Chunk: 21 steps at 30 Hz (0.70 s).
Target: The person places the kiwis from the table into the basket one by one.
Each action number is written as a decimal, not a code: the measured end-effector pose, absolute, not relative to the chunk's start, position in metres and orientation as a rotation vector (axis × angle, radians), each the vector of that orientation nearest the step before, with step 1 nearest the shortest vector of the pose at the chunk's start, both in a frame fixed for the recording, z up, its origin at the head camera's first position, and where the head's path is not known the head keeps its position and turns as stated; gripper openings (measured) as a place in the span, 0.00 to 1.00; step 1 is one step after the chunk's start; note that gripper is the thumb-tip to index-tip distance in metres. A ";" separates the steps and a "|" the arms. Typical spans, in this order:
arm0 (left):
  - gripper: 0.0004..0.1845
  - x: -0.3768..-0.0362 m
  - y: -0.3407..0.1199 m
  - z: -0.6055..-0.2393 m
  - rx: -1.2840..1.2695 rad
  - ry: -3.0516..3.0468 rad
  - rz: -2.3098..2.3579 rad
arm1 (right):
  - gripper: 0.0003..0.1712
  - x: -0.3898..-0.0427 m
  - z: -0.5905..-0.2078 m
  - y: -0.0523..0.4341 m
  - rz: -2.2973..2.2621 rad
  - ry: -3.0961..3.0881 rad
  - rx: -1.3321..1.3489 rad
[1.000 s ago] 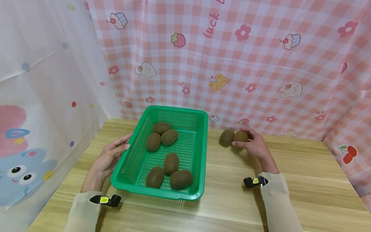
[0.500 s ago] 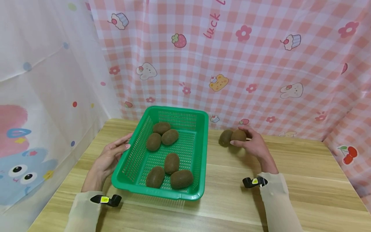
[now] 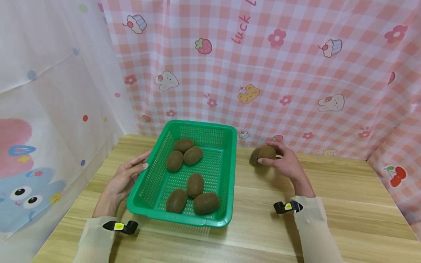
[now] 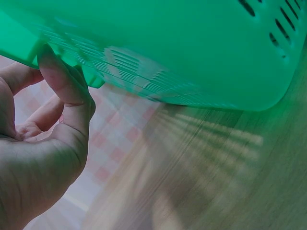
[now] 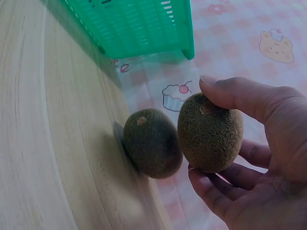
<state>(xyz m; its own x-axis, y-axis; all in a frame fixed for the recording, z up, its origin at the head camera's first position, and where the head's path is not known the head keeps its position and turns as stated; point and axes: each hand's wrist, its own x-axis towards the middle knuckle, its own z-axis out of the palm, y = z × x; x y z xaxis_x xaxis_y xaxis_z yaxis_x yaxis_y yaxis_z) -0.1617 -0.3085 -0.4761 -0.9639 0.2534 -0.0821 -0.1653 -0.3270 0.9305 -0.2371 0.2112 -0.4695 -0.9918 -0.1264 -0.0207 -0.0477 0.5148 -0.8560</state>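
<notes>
In the head view my right hand (image 3: pixel 287 162) holds a brown fuzzy kiwi (image 3: pixel 268 152) between thumb and fingers. A second kiwi (image 5: pixel 152 143) rests on the table right beside it, partly covered by the held one in the head view. In the right wrist view the held kiwi (image 5: pixel 210 133) looks raised off the wood. My left hand (image 3: pixel 124 179) grips the left rim of a green perforated plastic basket (image 3: pixel 229 175), thumb at the rim; some fingertips are hidden. Inside the basket lie two groups of kiwis, one group (image 3: pixel 183 155) at the back, another (image 3: pixel 194 195) nearer the front.
The wooden table (image 3: pixel 256 223) runs up to a pink checked cloth (image 3: pixel 223 65) hanging behind it. A white patterned cloth (image 3: pixel 59 91) hangs on the left. Small black wrist cameras sit on both cuffs.
My right hand has brought its kiwi a little left and up, so it covers more of the neighbouring kiwi. The left hand and basket stay in place.
</notes>
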 end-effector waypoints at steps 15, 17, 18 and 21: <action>0.30 -0.162 -0.309 -0.477 0.109 1.662 2.354 | 0.47 -0.233 -0.460 0.198 -1.517 2.657 -0.228; 0.30 -0.162 -0.309 -0.477 0.111 1.665 2.352 | 0.47 -0.232 -0.458 0.196 -1.522 2.651 -0.243; 0.30 -0.162 -0.309 -0.477 0.113 1.665 2.352 | 0.47 -0.231 -0.457 0.195 -1.528 2.645 -0.249; 0.31 -0.162 -0.309 -0.477 0.115 1.667 2.352 | 0.46 -0.229 -0.453 0.193 -1.541 2.635 -0.270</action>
